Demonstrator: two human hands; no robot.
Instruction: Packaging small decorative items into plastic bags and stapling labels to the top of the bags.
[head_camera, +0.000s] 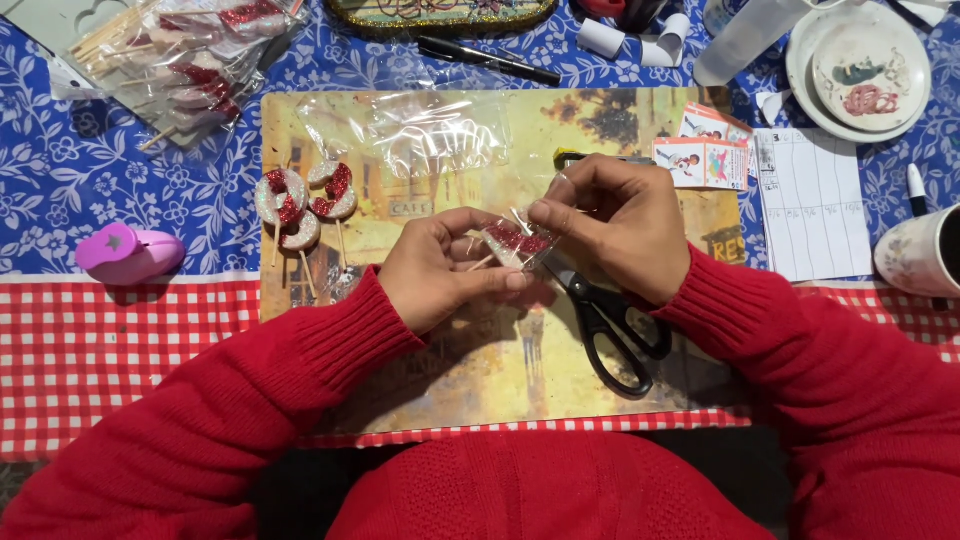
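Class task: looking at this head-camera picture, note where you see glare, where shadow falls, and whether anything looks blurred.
Head view: glare streaks the clear plastic bags on the yellow picture mat; soft shadow lies under both hands, left and right, near the black-handled scissors; the small glittery piece they pinch looks slightly blurred.

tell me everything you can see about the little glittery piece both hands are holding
The glittery piece is a small red-and-silver glitter ornament on a thin wooden stick, inside a clear plastic sleeve. It is held just above the picture placemat, lying roughly flat with the stick pointing toward the left hand. That hand pinches its lower edge and stick; the right hand pinches the sleeve's top. Black scissors lie just below it, apart.
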